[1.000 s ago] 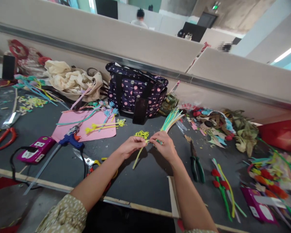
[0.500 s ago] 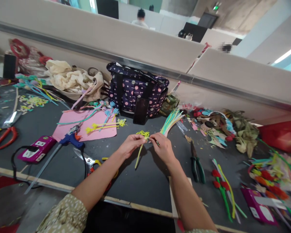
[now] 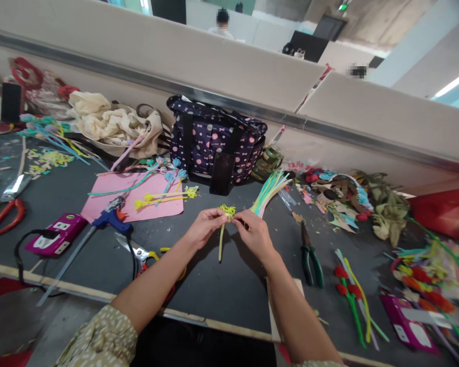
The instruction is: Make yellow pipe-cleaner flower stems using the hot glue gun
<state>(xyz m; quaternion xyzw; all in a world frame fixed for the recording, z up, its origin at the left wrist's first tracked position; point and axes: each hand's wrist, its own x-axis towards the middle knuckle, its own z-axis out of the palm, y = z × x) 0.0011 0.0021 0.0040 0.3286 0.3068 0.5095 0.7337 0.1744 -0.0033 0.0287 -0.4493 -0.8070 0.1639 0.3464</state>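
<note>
A yellow pipe-cleaner flower (image 3: 228,209) is between my two hands above the grey table, its stem (image 3: 221,245) hanging down toward me. My left hand (image 3: 205,228) is closed, pinching the flower just under its head. At the flower's right side, the fingertips of my right hand (image 3: 255,232) are pinched together on it; exactly which part they grip is hard to see. Behind my right hand lies a bundle of pastel pipe cleaners (image 3: 268,192). Finished-looking yellow flowers (image 3: 164,197) rest on a pink sheet (image 3: 107,191) to the left.
Left of my arms are a blue glue gun (image 3: 112,219), scissors (image 3: 139,252) and a purple power strip (image 3: 57,234). Pliers (image 3: 309,257) and red-tipped pipe cleaners (image 3: 348,290) lie to the right. A polka-dot bag (image 3: 218,135) with a phone (image 3: 222,173) against it stands behind.
The flower's stem has swung to the right and hangs more upright. My right fingers have shifted slightly left, closer to the flower head.
</note>
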